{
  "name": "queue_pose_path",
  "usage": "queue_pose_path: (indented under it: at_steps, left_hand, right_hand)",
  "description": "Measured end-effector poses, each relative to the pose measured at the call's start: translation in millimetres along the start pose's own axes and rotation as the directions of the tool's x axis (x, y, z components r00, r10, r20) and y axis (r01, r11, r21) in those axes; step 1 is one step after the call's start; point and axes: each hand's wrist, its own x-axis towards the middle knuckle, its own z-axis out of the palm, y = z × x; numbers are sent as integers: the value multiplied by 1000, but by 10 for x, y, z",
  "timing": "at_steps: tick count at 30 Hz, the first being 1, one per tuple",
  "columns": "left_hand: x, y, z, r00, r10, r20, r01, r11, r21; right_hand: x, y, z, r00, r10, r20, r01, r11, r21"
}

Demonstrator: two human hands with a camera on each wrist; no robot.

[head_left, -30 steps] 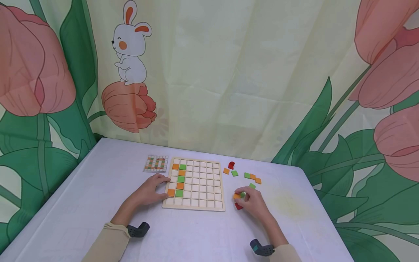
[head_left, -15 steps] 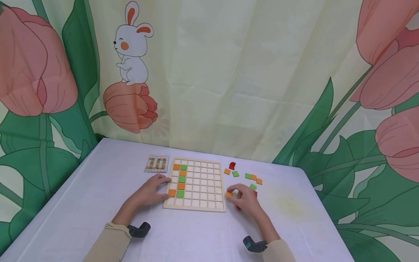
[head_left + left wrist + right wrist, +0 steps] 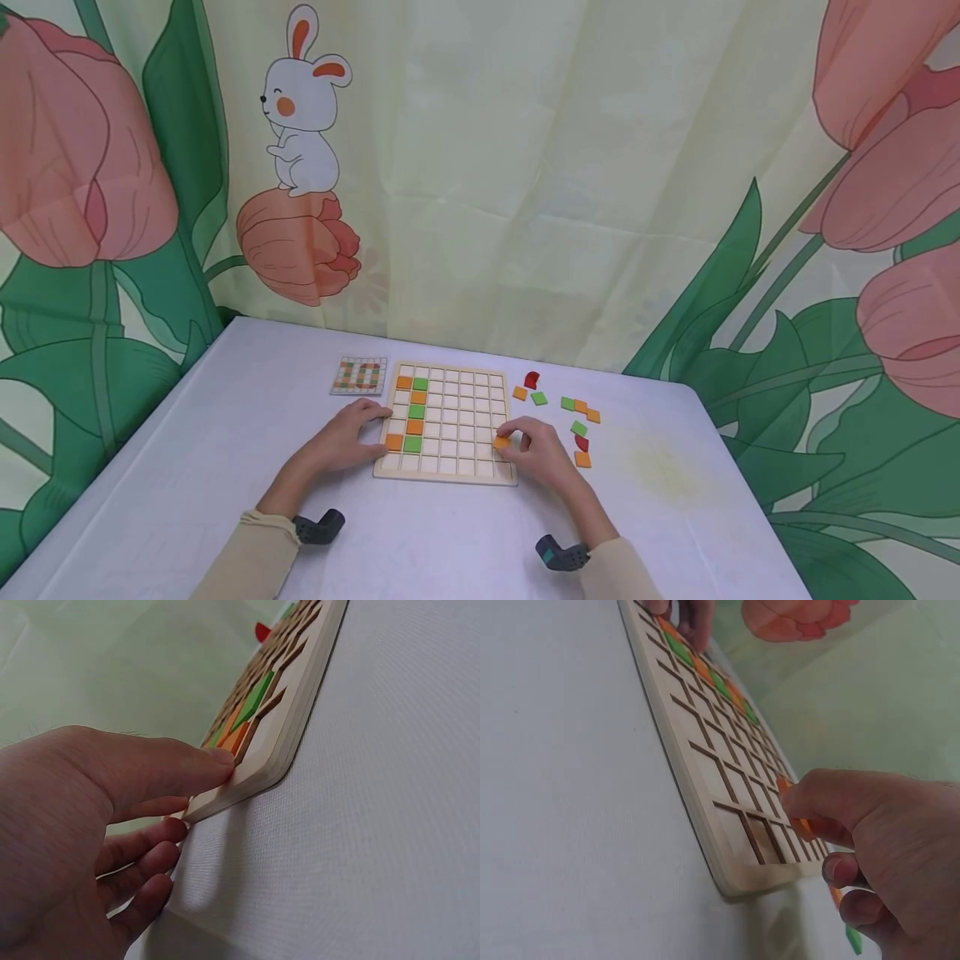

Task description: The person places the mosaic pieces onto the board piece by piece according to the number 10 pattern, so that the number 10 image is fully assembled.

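A wooden grid board (image 3: 457, 477) lies on the table, with orange and green square tiles in its left columns. At its left edge is my left hand (image 3: 341, 437); in the left wrist view the thumb (image 3: 214, 766) rests on the rim beside an orange tile (image 3: 236, 739), and the other fingers are loosely bent. My right hand (image 3: 540, 454) pinches an orange square tile (image 3: 501, 442) between thumb and fingers over the board's right columns. The right wrist view shows this tile (image 3: 804, 827) tilted above the cells, partly covered by the thumb.
A small pattern card (image 3: 358, 377) lies left of the board's far corner. Right of the board are loose pieces: a red curved one (image 3: 532, 380), a green tile (image 3: 539, 398), another red piece (image 3: 582, 443), an orange tile (image 3: 582, 459) and several more. A printed curtain (image 3: 487, 208) hangs behind the table.
My right hand has moved left from the loose pieces to above the board's right side, carrying the orange tile. Loose pieces it had covered now show. The left hand stays at the board's edge.
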Motion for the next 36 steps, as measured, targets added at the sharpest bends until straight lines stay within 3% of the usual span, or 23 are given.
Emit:
queue_pose_path:
  at_steps: [24, 36]
  left_hand:
    - [1, 15, -9, 1000, -10, 8, 10, 1000, -6]
    - [-5, 28, -15, 1000, -11, 7, 11, 1000, -14]
  right_hand:
    - [205, -366, 362, 991, -103, 82, 98, 994, 55]
    - [260, -507, 518, 989, -97, 112, 92, 994, 54]
